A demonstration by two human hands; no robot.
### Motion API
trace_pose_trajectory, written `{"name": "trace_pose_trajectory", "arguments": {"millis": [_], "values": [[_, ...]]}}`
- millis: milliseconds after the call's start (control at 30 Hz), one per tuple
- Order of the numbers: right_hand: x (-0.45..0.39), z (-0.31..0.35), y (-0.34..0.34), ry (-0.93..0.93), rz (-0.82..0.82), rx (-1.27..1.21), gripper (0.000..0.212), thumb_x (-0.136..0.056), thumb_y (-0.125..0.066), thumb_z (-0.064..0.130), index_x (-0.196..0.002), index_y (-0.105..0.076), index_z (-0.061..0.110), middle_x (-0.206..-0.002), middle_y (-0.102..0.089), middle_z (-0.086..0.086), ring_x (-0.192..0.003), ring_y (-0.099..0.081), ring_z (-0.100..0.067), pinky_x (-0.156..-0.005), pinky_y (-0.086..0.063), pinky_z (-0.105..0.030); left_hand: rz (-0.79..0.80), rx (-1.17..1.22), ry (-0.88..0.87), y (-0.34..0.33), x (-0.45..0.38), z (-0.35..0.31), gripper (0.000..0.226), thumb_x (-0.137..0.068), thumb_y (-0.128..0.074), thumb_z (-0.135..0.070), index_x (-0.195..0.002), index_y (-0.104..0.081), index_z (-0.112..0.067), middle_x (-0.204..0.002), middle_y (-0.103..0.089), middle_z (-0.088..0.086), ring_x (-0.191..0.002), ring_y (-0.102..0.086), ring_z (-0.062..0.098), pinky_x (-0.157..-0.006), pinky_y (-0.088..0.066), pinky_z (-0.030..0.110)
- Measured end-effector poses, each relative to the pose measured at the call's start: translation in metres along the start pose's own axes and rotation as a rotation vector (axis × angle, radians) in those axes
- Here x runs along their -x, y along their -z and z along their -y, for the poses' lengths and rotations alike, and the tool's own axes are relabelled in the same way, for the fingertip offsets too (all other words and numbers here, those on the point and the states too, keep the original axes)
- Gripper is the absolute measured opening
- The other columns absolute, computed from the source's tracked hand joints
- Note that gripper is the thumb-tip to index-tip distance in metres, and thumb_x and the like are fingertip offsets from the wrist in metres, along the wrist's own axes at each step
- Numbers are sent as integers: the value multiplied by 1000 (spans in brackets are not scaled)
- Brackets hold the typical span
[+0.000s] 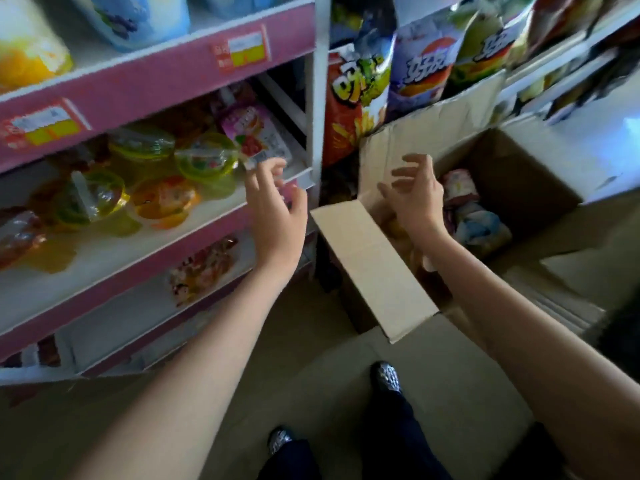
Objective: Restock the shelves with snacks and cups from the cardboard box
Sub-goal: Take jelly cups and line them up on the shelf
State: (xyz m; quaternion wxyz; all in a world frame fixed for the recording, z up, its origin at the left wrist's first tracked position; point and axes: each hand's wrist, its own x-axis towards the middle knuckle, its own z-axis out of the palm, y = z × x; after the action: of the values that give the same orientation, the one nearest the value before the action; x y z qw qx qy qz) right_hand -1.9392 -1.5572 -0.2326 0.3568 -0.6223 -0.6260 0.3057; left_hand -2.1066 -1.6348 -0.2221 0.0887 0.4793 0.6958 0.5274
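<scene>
Our shoes: two dark shoes (385, 376) stood on the floor (311, 358) at the bottom of the view, under our forearms.
Our left hand: the left hand (277, 206) hung at the front edge of the middle shelf (221, 202), fingers spread and loosely bent, holding nothing; the fingertips were just beside the pink pouch (258, 133).
Our right hand: the right hand (417, 197) was above the open cardboard box (540, 174), fingers spread and curved, holding nothing.
Box edges: one flap (372, 268) stood out toward us, another flap rose against the chip bags (360, 98). Inside the box some snack packs (481, 223) lay at the bottom.
Shelf: jelly cups (206, 159), green, yellow and orange, sat on the middle shelf, the pink pouch behind them at the right end.
Open room: bare white shelf was in front of the cups; bare floor was between the shelf unit and the box.
Writing: the price tags (242, 51) on the pink shelf strips were too blurred to read; big Chinese letters were on the chip bags, but we could not read them surely.
</scene>
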Motion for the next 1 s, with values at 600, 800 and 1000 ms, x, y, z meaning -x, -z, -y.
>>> {"name": "trace_pose_trajectory", "arguments": {"millis": [600,800,1000], "values": [[-119,-326,15,15,1074,1069,81,-84,-62,23,-148,-13,23,-147,-28,-8,-134,-29,-32,-105,-30,-47,792,-333,167,-268,13,30,48,-79,-52,1,-124,-49,-15,-103,-40,-1,-76,-54,15,-83,-49,37],[-125,-296,39,-363,633,475,88,-66,-80,41,-134,-31,12,-133,-43,-10,-121,-45,-30,-94,-42,-42,910,-300,241,-267,19,30,62,-78,-64,-5,-134,-41,-18,-116,-42,6,-97,-51,17,-93,-45,36],[-149,-214,80,-718,629,-643,38,-83,-64,40,-102,-63,8,-100,-68,-11,-82,-67,-19,-70,-58,-32,914,154,536,-282,13,-11,93,-71,-78,-14,-143,-21,-23,-136,-43,1,-122,-43,9,-94,-36,13]]}}
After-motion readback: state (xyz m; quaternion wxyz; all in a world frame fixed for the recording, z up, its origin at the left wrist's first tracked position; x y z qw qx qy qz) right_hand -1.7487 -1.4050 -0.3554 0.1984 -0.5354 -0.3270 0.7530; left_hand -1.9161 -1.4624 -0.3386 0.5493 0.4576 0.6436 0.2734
